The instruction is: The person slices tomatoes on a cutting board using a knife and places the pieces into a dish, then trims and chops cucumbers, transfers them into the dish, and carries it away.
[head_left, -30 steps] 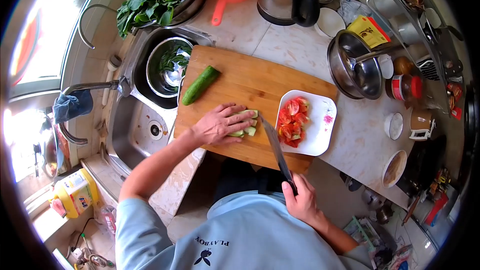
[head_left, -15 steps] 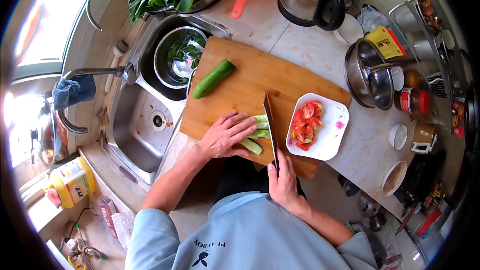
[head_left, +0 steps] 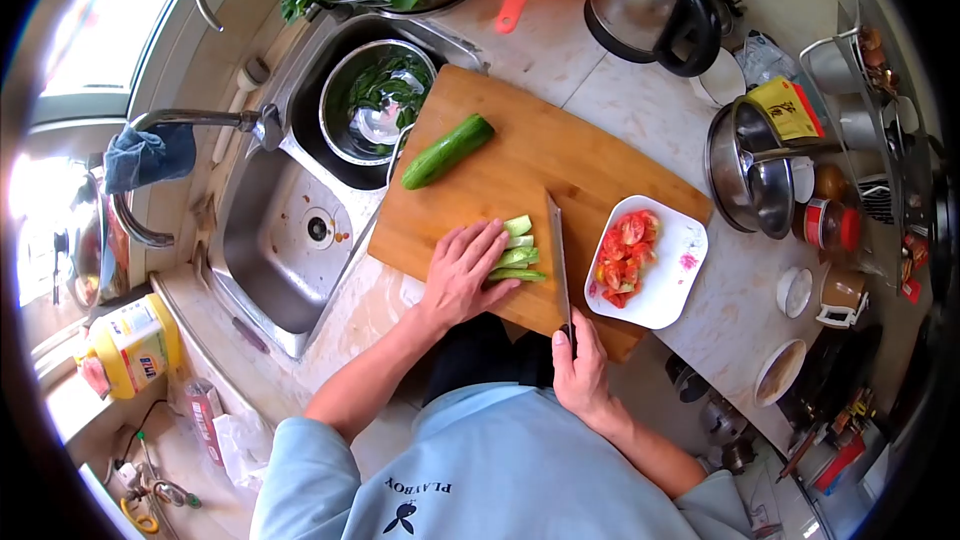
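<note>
The cut cucumber strips [head_left: 518, 252] are set on the near part of the cutting board [head_left: 560, 150], pinned beneath the fingertips of the left hand [head_left: 464, 272]; its grip is open, laid flat over them with nothing clasped. By the right hand [head_left: 581, 368], the knife [head_left: 560, 265] is held at its handle, the grip closed, with the blade pointed away from the body. The relation that matters is the one between strips and blade: the strips' long axis is run roughly crosswise to the blade, and their free ends are brought out on the right of the left fingers, just beside the steel, with a narrow strip of bare wood left between. From the right grip, the strips are found ahead and to the left; by the left hand they are already reached, so it is the nearer. The uncut cucumber [head_left: 448, 151] is placed farther off, slanted, ahead of the left hand. Beyond the blade, on the right, the white dish [head_left: 668, 292] of tomato pieces [head_left: 626, 255] is kept apart.
</note>
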Demonstrator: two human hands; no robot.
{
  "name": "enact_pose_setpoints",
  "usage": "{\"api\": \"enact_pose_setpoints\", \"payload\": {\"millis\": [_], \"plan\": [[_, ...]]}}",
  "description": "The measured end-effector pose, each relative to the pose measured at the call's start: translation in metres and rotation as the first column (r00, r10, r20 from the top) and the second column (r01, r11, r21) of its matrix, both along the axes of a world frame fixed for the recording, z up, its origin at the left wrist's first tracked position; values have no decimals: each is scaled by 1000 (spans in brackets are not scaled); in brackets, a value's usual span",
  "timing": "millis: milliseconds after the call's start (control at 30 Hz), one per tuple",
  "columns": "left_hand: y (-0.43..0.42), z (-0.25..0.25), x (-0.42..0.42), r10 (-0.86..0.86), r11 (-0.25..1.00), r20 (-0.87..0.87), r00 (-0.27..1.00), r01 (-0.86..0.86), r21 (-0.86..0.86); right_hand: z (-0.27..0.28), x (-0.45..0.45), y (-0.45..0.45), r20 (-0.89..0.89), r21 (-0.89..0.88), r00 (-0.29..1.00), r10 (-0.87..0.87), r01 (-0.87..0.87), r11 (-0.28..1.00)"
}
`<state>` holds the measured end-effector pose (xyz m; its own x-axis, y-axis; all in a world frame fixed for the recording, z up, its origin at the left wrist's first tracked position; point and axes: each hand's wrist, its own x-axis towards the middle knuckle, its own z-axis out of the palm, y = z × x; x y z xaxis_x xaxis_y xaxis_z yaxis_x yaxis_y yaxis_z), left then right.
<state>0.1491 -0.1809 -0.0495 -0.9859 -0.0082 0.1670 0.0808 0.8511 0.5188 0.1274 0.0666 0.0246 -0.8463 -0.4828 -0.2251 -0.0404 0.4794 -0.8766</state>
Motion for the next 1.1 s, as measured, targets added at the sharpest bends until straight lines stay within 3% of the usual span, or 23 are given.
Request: {"api": "enact_pose_setpoints", "payload": {"millis": [267, 300, 467, 867, 1100], "plan": [[12, 1, 10, 119, 991, -78, 990, -113, 78, 2, -22, -14, -5, 24, 996, 93, -93, 995], [6, 1, 12, 85, 995, -100, 991, -78, 67, 5, -23, -13, -139, 7, 985, 104, -104, 995], [-21, -11, 15, -108, 994, -178, 978, 108, -7, 32, -14, -8, -78, 32, 985, 152, -150, 988], [-20, -10, 7, -77, 996, -280, 957, 89, 30, 4, -1, -24, 57, 221, 983, 173, -182, 958], [-19, -8, 9, -54, 996, -274, 960, 72, 55, 7, -13, -17, -15, 101, 990, 140, -138, 985]]}}
